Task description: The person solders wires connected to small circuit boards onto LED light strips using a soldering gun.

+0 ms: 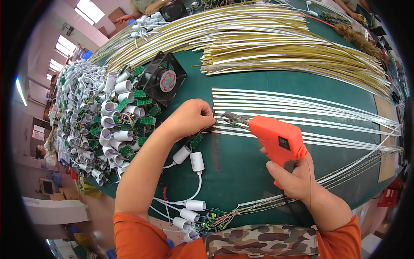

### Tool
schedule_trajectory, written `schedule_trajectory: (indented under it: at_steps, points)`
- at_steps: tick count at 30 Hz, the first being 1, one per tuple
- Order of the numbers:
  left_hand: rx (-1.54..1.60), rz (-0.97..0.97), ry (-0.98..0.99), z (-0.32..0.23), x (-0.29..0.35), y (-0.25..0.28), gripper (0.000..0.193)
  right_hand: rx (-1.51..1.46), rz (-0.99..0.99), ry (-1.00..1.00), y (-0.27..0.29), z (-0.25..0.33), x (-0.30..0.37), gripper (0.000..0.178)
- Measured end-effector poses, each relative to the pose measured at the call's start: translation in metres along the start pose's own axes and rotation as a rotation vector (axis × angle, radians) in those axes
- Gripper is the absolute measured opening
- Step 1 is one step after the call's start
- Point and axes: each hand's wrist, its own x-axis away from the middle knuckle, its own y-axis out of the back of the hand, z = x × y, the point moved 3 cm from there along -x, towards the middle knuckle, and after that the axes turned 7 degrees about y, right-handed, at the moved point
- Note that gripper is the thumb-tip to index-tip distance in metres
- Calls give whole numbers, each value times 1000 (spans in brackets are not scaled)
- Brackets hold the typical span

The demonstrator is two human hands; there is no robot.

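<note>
My right hand [297, 179] grips the handle of an orange soldering gun [274, 138]. Its dark metal tip reaches left to the ends of several thin white LED strips [263, 106] laid side by side on the green table. Beside that tip, my left hand [189, 118] is closed in a pinch at the end of a strip; thin wires run from there to a small green circuit board [197, 141]. What exactly the fingertips hold is hidden, most likely a wire end. Under my left wrist lie two white cylindrical caps [197, 162] with white cords.
A heap of white caps with green boards [108, 123] covers the table's left side, with a black fan [164, 77] beside it. Bundled yellow and white strips [267, 47] lie at the back. Wired caps [189, 214] lie near my body. Another person's hand [153, 7] shows at the far edge.
</note>
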Motion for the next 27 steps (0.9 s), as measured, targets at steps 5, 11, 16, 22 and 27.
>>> schedule_trajectory:
  at_steps: [5,11,16,22,27]
  points:
    - [-21,-15,-13,3,-3,-1,10,-17,9,-53,-6,0,-3,45]
    - [-42,-33,-4,4,-5,0,11,16,0,-76,-9,-7,-3,41]
    - [-71,-33,-23,4,-5,1,12,33,10,-82,-11,-6,-4,40]
    - [-70,-33,-15,4,-7,-1,11,59,19,-78,-11,-3,-5,43]
    - [-96,-46,-32,1,-7,-1,10,52,19,-118,-12,-4,-5,45]
